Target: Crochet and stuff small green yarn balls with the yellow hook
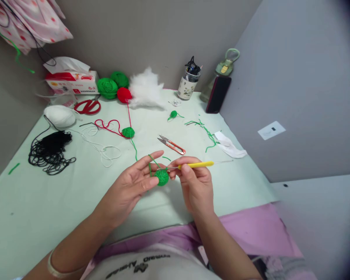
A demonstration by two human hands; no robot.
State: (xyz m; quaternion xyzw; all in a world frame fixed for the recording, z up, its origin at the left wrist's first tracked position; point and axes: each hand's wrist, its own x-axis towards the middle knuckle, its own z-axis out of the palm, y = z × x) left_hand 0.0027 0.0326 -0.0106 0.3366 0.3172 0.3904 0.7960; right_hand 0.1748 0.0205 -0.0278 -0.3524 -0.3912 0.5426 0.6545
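My left hand [134,181] pinches a small round green crochet piece [162,177] between thumb and fingers, with green yarn looped over its raised index finger. In my right hand [196,186] is a crochet hook [196,165] with a yellow handle, its metal tip at the top edge of the piece. The working strand runs back toward a small green yarn ball [128,132], which has red yarn lying across and beside it. Just beyond my hands lie orange-handled thread snips [172,144].
Black yarn [51,151], white yarn [60,116] and red scissors [87,106] lie at left. Along the back stand a tissue box [72,82], green balls [107,88], white stuffing [147,89], a pen jar [188,81], a phone [218,94] and a bottle [225,68]. Green scraps [210,136] lie at right.
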